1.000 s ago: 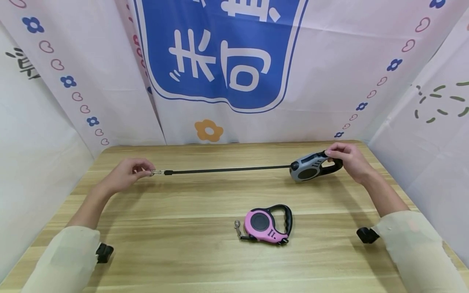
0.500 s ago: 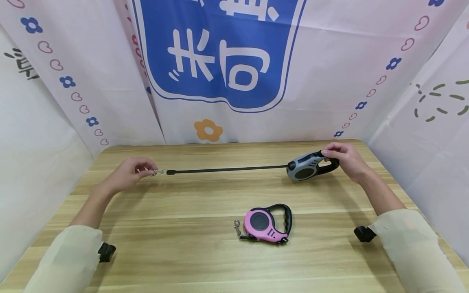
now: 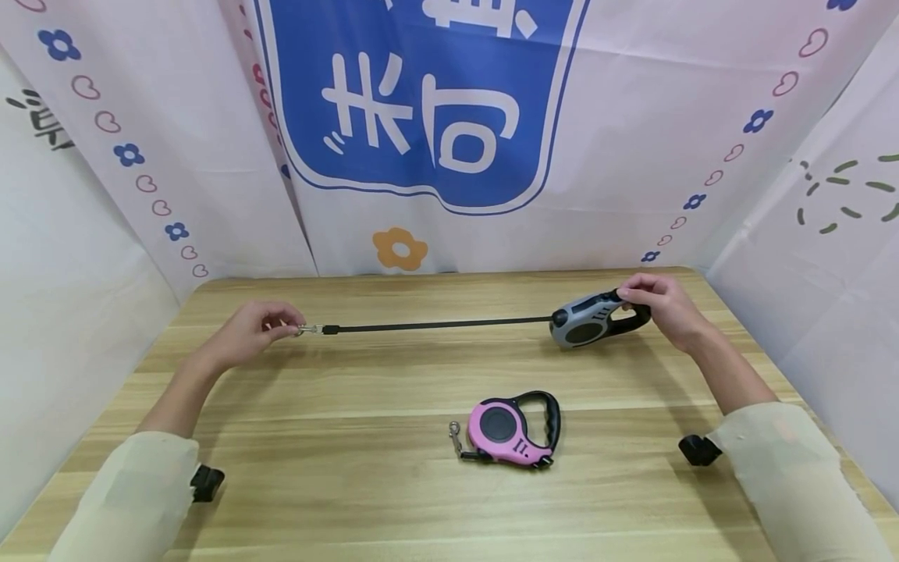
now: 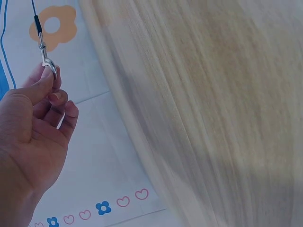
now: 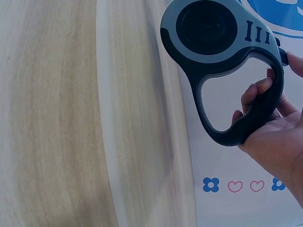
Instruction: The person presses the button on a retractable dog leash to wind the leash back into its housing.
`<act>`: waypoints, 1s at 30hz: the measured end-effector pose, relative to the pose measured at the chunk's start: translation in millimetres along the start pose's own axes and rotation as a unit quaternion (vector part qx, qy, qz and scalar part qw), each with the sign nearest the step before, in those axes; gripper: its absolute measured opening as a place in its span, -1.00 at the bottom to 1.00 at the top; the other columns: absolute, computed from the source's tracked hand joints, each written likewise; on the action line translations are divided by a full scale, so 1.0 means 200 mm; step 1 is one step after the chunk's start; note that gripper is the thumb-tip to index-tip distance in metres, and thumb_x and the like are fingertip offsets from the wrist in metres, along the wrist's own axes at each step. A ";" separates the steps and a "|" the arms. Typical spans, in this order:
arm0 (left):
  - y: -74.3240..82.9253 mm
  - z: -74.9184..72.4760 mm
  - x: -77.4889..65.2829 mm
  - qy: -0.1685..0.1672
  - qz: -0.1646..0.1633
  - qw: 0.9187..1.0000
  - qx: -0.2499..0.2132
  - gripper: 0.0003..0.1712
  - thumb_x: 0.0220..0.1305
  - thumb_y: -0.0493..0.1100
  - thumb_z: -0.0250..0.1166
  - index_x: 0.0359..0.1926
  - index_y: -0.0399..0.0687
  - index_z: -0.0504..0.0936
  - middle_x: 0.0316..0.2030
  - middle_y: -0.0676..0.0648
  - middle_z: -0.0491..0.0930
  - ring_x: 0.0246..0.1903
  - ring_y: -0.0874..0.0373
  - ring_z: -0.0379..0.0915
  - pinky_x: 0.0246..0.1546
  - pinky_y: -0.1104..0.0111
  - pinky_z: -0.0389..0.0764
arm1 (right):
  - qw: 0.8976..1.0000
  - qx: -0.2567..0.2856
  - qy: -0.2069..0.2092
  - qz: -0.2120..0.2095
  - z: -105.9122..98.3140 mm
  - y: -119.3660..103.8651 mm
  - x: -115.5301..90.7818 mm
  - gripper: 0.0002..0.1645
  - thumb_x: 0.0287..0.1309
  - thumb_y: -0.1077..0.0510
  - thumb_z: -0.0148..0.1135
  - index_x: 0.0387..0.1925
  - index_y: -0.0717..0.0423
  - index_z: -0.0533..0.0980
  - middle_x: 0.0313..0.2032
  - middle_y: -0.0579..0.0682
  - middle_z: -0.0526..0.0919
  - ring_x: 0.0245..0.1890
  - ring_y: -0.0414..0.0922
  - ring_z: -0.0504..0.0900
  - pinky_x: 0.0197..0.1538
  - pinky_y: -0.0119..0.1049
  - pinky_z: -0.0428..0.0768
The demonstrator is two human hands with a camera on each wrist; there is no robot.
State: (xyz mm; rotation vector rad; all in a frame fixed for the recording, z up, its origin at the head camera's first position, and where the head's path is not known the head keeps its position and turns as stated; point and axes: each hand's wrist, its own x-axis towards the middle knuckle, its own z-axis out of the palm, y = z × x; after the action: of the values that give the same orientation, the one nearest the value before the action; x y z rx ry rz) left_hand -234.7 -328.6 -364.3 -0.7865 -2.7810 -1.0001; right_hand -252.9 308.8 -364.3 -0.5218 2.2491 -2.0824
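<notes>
My left hand (image 3: pixel 256 334) pinches the silver metal clip (image 4: pixel 49 66) between thumb and fingertip. From the clip a black leash cord (image 3: pixel 442 325) runs almost straight and level across to a grey and black retractable leash (image 3: pixel 586 321). My right hand (image 3: pixel 667 308) grips that leash by its black loop handle (image 5: pixel 265 111), fingers passing through the loop, with the thumb by the button at its top. In the head view the grey leash hangs above the table. A pink and black retractable leash (image 3: pixel 500 429) lies on the table in front, its small clip (image 3: pixel 455 433) to the left.
The wood-grain table (image 3: pixel 337 484) spreads under both arms. A white printed curtain (image 3: pixel 618 156) with a blue sign closes off the back, and white cloth hangs at both sides. Black devices (image 3: pixel 698 450) sit at the wrists near the sleeves.
My left hand has shifted slightly to the right with the clip. The grey leash in my right hand moved a little left, then stayed. The pink leash has not moved.
</notes>
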 end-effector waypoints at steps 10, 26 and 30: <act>0.01 0.01 0.01 0.002 0.011 1.000 -0.005 -0.89 0.30 -0.49 0.34 -0.23 -0.29 0.73 -0.30 -0.15 0.71 -0.42 0.26 0.48 -0.45 0.45 0.50 | 1.000 0.000 0.000 0.006 0.02 0.00 0.00 -0.68 0.43 0.39 0.11 -0.32 0.00 0.68 -0.37 -0.18 0.65 -0.25 -0.16 0.51 -0.06 -0.35 0.41; 0.04 0.02 0.02 -0.003 0.004 1.000 -0.011 -0.89 0.29 -0.48 0.34 -0.21 -0.29 0.73 -0.31 -0.14 0.72 -0.44 0.22 0.48 -0.45 0.44 0.50 | 1.000 -0.006 0.000 0.001 0.04 -0.01 0.00 -0.69 0.41 0.39 0.12 -0.32 0.01 0.69 -0.38 -0.17 0.66 -0.28 -0.17 0.56 -0.06 -0.38 0.47; 0.04 0.02 0.02 -0.005 0.006 1.000 -0.013 -0.90 0.30 -0.48 0.33 -0.21 -0.29 0.73 -0.30 -0.14 0.72 -0.43 0.24 0.47 -0.45 0.44 0.50 | 1.000 -0.014 0.001 0.003 0.05 -0.01 0.00 -0.70 0.42 0.36 0.13 -0.32 -0.01 0.68 -0.39 -0.19 0.65 -0.27 -0.17 0.56 -0.02 -0.37 0.46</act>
State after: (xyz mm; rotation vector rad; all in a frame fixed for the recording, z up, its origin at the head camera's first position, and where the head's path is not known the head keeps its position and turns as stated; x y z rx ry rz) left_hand -234.4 -318.3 -362.3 -0.8129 -2.7738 -1.0361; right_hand -250.7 299.5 -362.5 -0.5148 2.2812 -2.0515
